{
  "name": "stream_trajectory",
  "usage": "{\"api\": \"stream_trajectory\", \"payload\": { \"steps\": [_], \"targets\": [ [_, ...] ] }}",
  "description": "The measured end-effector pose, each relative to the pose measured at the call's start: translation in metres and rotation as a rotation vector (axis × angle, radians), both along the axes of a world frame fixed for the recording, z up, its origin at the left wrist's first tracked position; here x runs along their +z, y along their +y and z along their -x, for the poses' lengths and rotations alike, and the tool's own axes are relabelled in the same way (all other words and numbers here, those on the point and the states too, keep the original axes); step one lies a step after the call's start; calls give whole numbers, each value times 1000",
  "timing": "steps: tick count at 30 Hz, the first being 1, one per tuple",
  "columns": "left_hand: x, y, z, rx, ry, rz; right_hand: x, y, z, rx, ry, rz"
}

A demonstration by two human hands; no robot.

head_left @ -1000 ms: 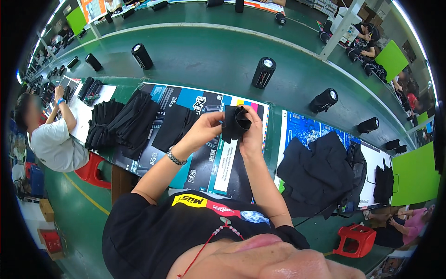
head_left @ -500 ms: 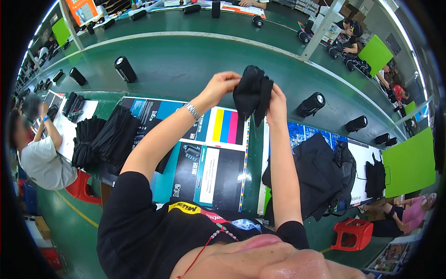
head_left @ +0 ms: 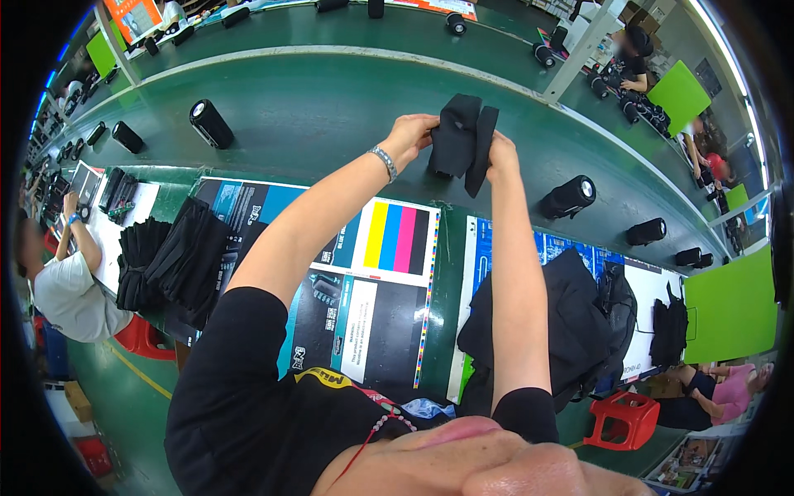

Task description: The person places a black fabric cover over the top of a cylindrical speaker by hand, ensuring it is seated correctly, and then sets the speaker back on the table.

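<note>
We've got the black cloth (head_left: 455, 136) held between our left hand (head_left: 411, 137) and right hand (head_left: 502, 157), green belt (head_left: 331, 103) beneath the grip. Looks soft, light, hard to break; we'd pinch its side edges. Can't tell if anything's inside.
</note>
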State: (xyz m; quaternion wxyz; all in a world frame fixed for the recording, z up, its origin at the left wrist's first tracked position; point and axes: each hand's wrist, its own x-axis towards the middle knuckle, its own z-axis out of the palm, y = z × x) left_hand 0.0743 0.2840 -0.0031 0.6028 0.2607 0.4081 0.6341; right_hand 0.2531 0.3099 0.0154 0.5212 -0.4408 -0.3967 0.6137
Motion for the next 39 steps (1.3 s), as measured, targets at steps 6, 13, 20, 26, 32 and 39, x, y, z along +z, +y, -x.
{"api": "stream_trajectory", "payload": {
  "steps": [6,13,20,26,32,39],
  "targets": [
    [-13,-5,-5,-61,153,273,-22,12,-12,6,-332,107],
    [14,21,-13,-297,121,199,-35,4,-20,31,-360,90],
    [9,23,-44,-314,56,137,-38,18,-62,-202,-232,123],
    [9,24,-49,-238,376,126,-1,-2,-68,-3,-82,41],
    [5,21,-69,-207,289,150,-3,-11,-41,-38,-209,-84],
    [-9,26,-74,-199,413,93,-54,1,-46,-61,-187,55]
  ]
}}
